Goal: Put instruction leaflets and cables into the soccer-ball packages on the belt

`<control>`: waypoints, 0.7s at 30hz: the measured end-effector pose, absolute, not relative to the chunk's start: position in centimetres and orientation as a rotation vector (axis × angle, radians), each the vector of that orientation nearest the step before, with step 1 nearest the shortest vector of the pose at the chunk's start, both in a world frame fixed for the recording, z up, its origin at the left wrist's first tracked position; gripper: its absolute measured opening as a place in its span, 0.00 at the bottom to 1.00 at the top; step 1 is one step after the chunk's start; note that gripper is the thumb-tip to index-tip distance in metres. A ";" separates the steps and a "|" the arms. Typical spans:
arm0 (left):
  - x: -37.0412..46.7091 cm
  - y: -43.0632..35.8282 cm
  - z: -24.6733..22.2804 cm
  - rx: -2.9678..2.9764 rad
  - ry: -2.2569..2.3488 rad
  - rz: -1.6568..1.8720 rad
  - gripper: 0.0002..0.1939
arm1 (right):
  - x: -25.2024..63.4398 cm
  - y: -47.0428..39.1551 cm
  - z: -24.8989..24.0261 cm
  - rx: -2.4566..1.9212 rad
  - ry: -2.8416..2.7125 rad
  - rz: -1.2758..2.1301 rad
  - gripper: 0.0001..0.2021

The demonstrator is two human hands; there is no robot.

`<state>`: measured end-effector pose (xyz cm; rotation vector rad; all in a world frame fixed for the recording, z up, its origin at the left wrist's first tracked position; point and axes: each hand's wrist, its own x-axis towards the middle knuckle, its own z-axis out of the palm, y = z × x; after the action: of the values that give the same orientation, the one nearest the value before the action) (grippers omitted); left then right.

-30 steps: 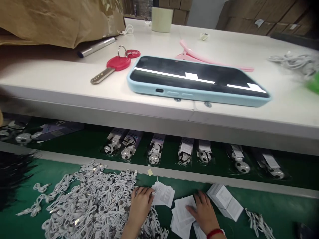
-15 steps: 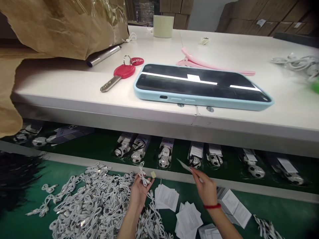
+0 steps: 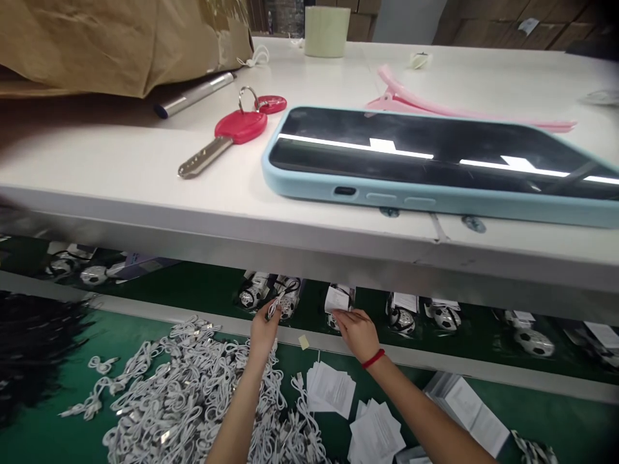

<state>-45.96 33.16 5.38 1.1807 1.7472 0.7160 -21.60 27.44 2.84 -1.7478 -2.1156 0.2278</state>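
My left hand point(image 3: 265, 327) pinches a small white cable bundle point(image 3: 275, 305) at the edge of the green belt, beside a clear-packed football item point(image 3: 289, 298). To its right, my right hand point(image 3: 356, 332), with a red band at the wrist, holds a folded white leaflet point(image 3: 337, 299) over another football item point(image 3: 333, 322). Below my left hand lies a large heap of white cables point(image 3: 193, 393). Loose white leaflets point(image 3: 331, 388) lie under my right forearm's left side.
A white shelf point(image 3: 193, 206) above the belt bears a phone in a light blue case point(image 3: 309, 183), a red key point(image 3: 242, 126) and brown paper point(image 3: 120, 45). Black strands point(image 3: 33, 354) lie at left. More football packs point(image 3: 445, 317) and a leaflet stack point(image 3: 476, 412) are at right.
Both hands have moved forward to the belt, the left with the cable, the right also leftward with the leaflet. The view has shifted, and the phone appears larger.
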 end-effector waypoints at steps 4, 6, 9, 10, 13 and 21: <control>-44.9 34.5 5.1 1.564 1.864 0.558 0.21 | -19.7 28.2 2.2 -1.890 -2.077 0.216 0.16; -44.0 35.0 4.9 1.699 1.902 0.461 0.20 | -18.8 28.6 1.8 -1.915 -2.079 0.214 0.18; -42.7 35.8 4.7 1.830 1.941 0.339 0.20 | -18.2 28.2 1.5 -1.863 -2.132 0.217 0.20; -42.4 35.9 4.7 1.859 1.946 0.311 0.20 | -18.1 27.6 1.6 -1.858 -2.117 0.216 0.21; -42.2 35.3 5.1 1.934 1.921 0.267 0.21 | -18.2 23.8 1.8 -1.929 -1.974 0.289 0.19; -45.0 28.0 4.5 1.431 1.777 0.533 0.30 | -18.3 6.8 -2.2 -2.445 -1.832 0.705 0.28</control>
<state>-45.04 28.03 4.54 1.4309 1.7766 0.5328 -18.34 6.83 -2.18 -2.4450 -1.8319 0.7053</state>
